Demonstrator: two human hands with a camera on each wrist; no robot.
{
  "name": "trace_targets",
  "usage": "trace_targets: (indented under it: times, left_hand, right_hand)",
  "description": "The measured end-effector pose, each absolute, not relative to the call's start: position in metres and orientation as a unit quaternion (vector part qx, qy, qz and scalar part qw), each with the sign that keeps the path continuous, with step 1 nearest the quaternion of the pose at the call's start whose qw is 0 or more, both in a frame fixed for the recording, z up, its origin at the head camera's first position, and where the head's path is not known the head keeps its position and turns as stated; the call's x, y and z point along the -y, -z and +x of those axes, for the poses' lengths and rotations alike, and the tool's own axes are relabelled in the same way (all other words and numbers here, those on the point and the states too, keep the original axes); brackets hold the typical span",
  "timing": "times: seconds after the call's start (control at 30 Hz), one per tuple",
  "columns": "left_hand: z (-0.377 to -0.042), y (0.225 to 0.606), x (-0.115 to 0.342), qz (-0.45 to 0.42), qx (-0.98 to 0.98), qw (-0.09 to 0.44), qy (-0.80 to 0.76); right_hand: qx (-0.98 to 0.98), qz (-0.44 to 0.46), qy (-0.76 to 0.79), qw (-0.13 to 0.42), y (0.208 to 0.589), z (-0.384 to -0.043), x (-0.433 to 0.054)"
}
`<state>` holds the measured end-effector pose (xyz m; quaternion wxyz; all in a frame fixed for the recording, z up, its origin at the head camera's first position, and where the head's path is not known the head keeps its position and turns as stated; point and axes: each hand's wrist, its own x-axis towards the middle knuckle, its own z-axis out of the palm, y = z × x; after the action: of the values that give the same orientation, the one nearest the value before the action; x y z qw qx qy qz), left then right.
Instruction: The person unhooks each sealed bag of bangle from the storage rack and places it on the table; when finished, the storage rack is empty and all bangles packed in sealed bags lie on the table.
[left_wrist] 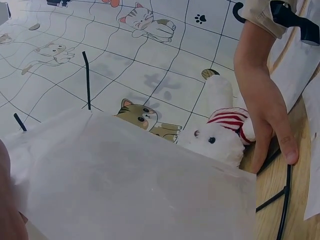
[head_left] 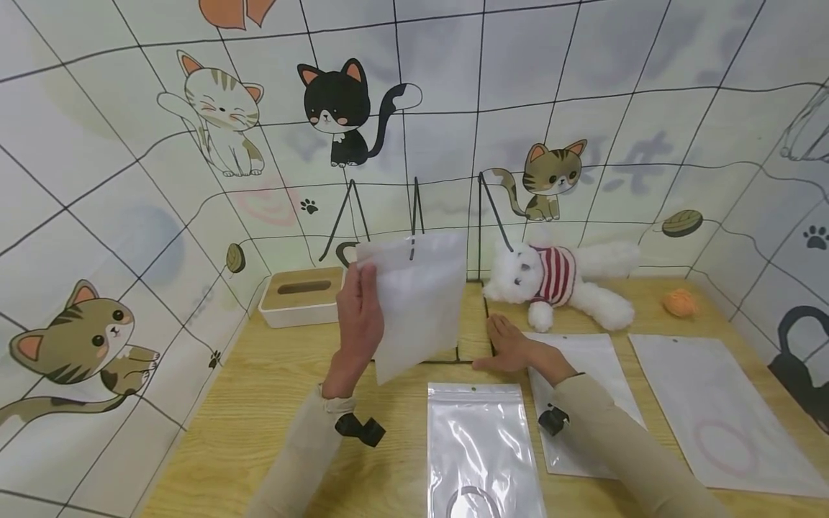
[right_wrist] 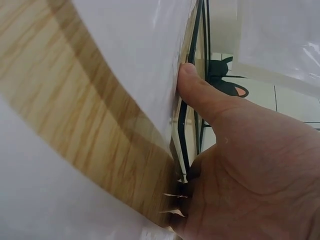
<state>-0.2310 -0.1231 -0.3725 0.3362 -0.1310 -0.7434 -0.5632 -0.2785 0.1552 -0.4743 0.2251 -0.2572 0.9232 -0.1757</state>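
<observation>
My left hand [head_left: 360, 309] pinches the left edge of a white plastic zip bag [head_left: 421, 302], held up in front of a black wire rack [head_left: 486, 223]. The bag's top meets the rack's middle prong; whether the wire passes through its hole I cannot tell. My right hand [head_left: 514, 349] lies low on the tabletop with fingers extended, thumb and fingertips touching the rack's base wire [right_wrist: 184, 140]. Only the edge of the left hand [left_wrist: 9, 200] shows in the left wrist view, beside the bag.
Three more zip bags lie on the wooden table [head_left: 259, 432]: one in front [head_left: 482, 432], one under the right forearm [head_left: 583, 360], one far right [head_left: 725, 410]. Behind are a tissue box [head_left: 301, 313], a white plush toy [head_left: 557, 277] and an orange ball-like item [head_left: 681, 303].
</observation>
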Motion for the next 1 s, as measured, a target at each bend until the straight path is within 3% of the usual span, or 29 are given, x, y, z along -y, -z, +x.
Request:
trace_targets:
  times: [0.47,1.0]
  left_hand:
    - [-0.23,0.376,0.129,-0.195,0.694,0.375,0.582]
    - [-0.211,0.364,0.142,-0.168,0.671,0.382,0.614]
  right_hand:
    - [-0.918,-0.258,0.184,0.236,0.473,-0.279,-0.156]
    - [-0.922,-0.254,0.176,0.234,0.481,-0.28,-0.159]
